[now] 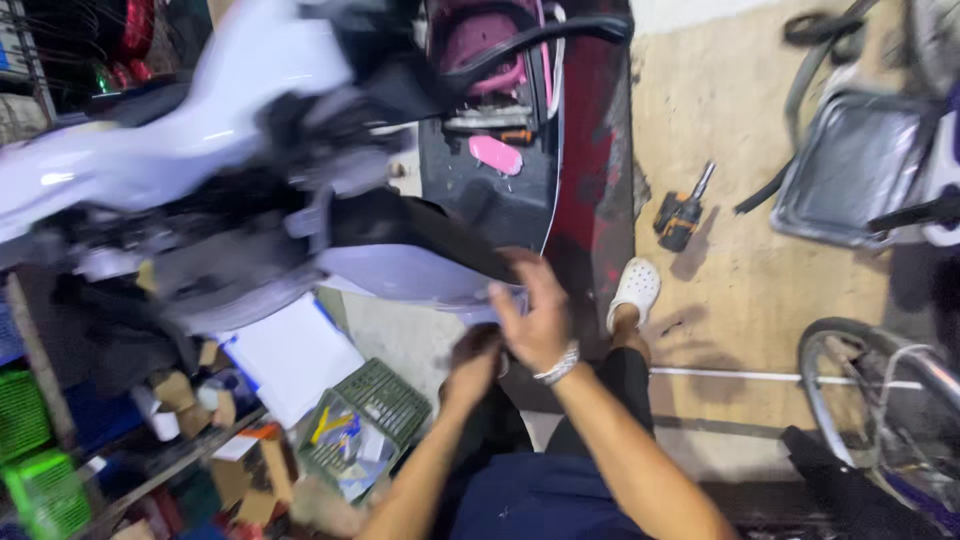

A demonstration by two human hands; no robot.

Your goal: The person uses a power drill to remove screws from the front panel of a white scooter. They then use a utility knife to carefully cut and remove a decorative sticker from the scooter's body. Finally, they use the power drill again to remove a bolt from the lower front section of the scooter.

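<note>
Scooter panel [410, 272], pale lilac, juts out above green basket [365, 415]. Left hand [472, 362] below panel's lower edge, grip unclear through blur. Right hand [535, 315] pinches panel's tip. Right of panel: open floor [740, 300], cordless drill [680, 215].

Cordless drill [680, 215] lying on concrete floor [740, 290] — metal tray [850, 165] near far-right edge; green basket [365, 420] of oddments, bicycle wheel [880, 390] close by.
</note>
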